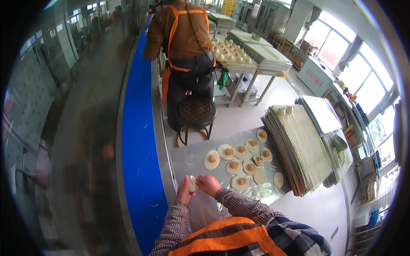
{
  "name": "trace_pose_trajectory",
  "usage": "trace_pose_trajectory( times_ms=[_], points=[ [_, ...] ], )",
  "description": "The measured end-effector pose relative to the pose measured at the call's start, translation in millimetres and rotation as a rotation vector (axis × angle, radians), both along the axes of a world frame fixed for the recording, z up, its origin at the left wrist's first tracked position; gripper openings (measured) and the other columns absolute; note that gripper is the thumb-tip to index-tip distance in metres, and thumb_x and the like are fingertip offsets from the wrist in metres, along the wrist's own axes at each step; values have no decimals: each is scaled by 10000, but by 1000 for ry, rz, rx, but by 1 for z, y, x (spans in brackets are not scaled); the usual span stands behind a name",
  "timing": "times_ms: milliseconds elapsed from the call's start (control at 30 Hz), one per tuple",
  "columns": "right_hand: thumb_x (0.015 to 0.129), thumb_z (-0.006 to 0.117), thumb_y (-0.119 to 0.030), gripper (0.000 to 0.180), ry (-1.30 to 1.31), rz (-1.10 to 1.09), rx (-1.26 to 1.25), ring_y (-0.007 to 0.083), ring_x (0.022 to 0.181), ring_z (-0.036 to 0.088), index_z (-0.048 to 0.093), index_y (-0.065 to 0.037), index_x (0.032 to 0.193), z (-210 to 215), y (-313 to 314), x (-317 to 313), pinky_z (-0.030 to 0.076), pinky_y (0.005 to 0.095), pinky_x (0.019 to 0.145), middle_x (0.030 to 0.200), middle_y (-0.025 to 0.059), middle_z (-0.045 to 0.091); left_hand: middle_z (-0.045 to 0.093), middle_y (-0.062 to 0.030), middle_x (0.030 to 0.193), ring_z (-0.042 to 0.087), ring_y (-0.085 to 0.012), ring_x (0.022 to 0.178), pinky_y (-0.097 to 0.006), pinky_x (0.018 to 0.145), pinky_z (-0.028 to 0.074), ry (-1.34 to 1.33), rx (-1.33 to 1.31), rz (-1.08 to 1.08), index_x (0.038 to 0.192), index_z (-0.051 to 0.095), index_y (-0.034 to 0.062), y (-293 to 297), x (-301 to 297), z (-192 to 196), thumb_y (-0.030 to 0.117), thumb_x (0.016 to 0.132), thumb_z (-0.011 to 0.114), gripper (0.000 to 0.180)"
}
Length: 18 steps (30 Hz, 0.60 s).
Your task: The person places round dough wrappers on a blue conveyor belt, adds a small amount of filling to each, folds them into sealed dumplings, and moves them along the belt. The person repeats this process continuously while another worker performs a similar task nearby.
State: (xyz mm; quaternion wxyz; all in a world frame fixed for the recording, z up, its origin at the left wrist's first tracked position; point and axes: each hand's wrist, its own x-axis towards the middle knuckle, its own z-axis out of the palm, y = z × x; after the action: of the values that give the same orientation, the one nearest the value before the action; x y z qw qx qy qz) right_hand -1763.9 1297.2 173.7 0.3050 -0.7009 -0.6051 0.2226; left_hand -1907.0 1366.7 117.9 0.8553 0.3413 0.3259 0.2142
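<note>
Between my two hands, above the near edge of the metal table, is a pale dough bun. Its far side and any filling are hidden by my fingers. My left hand cups it from the left with the fingers closed round it. From the right, my right hand pinches at its edge. Flat dough rounds, several topped with a ball of brownish filling, lie on the table ahead and to the right. One bun among them has its edge gathered up. Two rounds, including one dough round, are bare.
A blue conveyor belt runs along my left. Right of the table stands a tall stack of trays carrying two small buns. Ahead are a round stool and a person in an orange-strapped apron, beside a bun-covered tray.
</note>
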Motion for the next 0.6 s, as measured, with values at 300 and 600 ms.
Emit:
trace_pose_trajectory(
  times_ms=[300,600],
  points=[
    [798,628,-48,165,227,-80,-132,136,658,636,630,26,945,0,1,5,515,267,607,722,84,651,577,-55,717,506,-117,515,-203,375,311,-58,-196,-155,954,543,88,7,-2,-3,659,911,257,640],
    [755,621,-89,98,-28,-25,120,293,622,617,643,-33,833,-1,6,5,492,355,573,721,157,618,541,-5,674,482,-79,477,-207,370,327,78,-3,71,1017,556,99,4,1,16,632,919,320,591]
  ],
)
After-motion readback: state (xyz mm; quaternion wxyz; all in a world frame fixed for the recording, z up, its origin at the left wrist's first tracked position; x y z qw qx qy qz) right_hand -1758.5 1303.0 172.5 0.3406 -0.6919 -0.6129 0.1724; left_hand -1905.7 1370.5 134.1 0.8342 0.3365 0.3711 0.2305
